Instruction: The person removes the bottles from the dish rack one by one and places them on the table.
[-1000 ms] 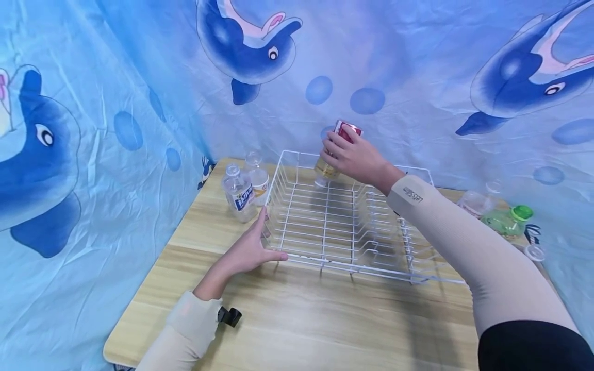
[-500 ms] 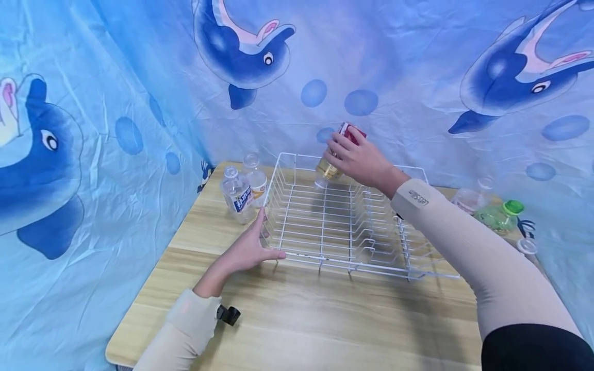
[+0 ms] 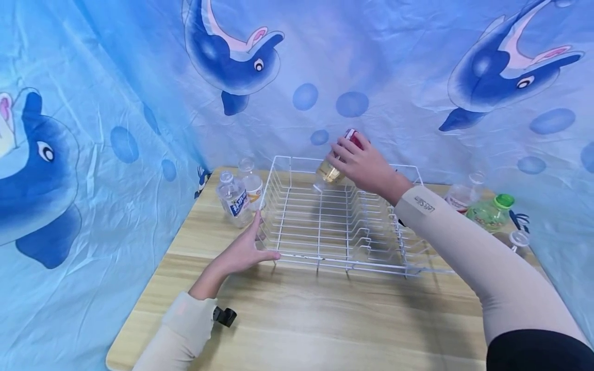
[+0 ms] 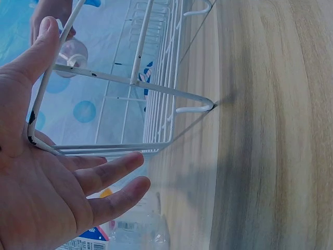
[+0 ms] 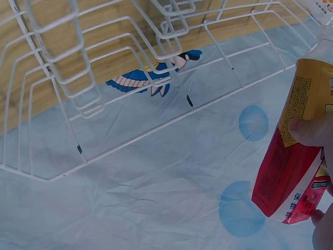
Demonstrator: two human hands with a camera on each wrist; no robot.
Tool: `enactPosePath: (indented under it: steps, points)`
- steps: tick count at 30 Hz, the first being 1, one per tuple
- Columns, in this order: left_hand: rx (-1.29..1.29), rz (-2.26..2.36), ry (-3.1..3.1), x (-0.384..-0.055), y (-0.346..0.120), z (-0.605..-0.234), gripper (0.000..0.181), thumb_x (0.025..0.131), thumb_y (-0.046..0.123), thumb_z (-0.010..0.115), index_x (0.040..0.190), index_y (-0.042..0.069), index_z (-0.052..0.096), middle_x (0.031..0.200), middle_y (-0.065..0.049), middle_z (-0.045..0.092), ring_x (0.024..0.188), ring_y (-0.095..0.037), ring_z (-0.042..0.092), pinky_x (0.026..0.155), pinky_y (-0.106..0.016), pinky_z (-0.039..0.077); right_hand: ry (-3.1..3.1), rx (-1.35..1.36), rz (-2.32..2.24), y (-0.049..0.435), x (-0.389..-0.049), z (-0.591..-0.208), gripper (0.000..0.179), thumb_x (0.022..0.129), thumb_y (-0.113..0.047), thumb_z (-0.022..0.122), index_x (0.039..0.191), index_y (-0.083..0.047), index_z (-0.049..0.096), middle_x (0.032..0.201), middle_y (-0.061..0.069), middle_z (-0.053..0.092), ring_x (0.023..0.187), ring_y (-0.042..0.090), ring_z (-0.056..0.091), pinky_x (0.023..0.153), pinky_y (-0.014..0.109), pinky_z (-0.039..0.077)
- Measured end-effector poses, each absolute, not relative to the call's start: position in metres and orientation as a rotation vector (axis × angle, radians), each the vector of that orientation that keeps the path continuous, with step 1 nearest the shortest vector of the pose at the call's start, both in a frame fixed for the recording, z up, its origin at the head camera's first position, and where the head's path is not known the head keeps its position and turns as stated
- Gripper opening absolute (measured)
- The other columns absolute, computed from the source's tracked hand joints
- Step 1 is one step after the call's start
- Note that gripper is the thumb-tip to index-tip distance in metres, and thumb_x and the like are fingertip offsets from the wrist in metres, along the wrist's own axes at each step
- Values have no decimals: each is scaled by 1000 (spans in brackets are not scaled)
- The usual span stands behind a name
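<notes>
My right hand point(image 3: 359, 162) grips a plastic bottle point(image 3: 331, 172) with a red and gold label point(image 5: 296, 140). The bottle is tilted neck-down over the back of a white wire dish rack point(image 3: 320, 229); whether its neck touches the wires I cannot tell. At the rack's near left corner rests my left hand point(image 3: 243, 251), its thumb along the front rail and its fingers outside the left side. In the left wrist view those fingers point(image 4: 112, 174) are spread and fairly straight, with the corner wires between them and the thumb.
Two clear bottles, one with a blue label point(image 3: 236, 201) and one behind it point(image 3: 252, 183), stand left of the rack. Right of it are a green bottle point(image 3: 487, 214), a clear bottle point(image 3: 459, 196) and another bottle neck point(image 3: 518, 238). A dolphin-print curtain point(image 3: 390, 67) hangs behind the wooden table point(image 3: 297, 319).
Relative to the rack, my right hand has moved a little to the right, and the bottle leans over more. My left hand stays at the corner. The head view has shifted slightly.
</notes>
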State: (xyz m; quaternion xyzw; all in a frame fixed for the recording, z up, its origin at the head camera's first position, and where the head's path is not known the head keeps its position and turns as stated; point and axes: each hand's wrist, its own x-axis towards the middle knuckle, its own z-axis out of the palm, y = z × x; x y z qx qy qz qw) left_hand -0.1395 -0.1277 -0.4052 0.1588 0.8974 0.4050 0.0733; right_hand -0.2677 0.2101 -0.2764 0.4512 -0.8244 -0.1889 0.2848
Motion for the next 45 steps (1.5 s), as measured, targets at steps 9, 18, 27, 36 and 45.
enactPosePath:
  steps: [9, 18, 27, 36, 45]
  points:
    - [452, 1112, 2743, -136, -127, -399, 129, 70, 59, 76, 151, 12, -13, 155, -19, -9, 141, -39, 5, 111, -51, 14, -2181, 1191, -420, 223, -264, -281, 65, 72, -4, 75, 133, -10, 54, 132, 17, 51, 128, 37, 37, 105, 58, 24]
    - [473, 1035, 2797, -136, -122, -390, 125, 70, 62, 73, 153, 11, -5, 155, -16, -18, 140, -41, 1, 107, -58, 20, -2218, 1158, -395, 230, -259, -285, 67, 73, -6, 75, 135, -11, 52, 132, 17, 51, 126, 37, 39, 101, 60, 29]
    - [561, 906, 2898, -144, -112, -386, 127, 64, 76, 65, 153, 19, -7, 156, -12, -17, 141, -34, -12, 109, -61, 8, -2223, 1139, -355, 233, -254, -290, 63, 74, -5, 74, 133, -11, 53, 131, 17, 52, 125, 37, 40, 100, 60, 31]
    - [645, 828, 2944, -152, -100, -379, 129, 65, 79, 61, 152, 14, -7, 157, -15, -11, 142, -30, -13, 111, -57, 7, -2225, 1124, -282, 240, -250, -294, 63, 72, -7, 76, 131, -10, 54, 130, 16, 52, 124, 36, 41, 96, 61, 35]
    - [642, 679, 3025, -158, -91, -369, 128, 67, 79, 59, 152, 6, -3, 156, -14, -8, 140, -30, -19, 111, -53, -7, -2187, 1125, -275, 240, -250, -298, 51, 77, -8, 72, 126, -9, 55, 126, 16, 54, 120, 35, 45, 92, 58, 39]
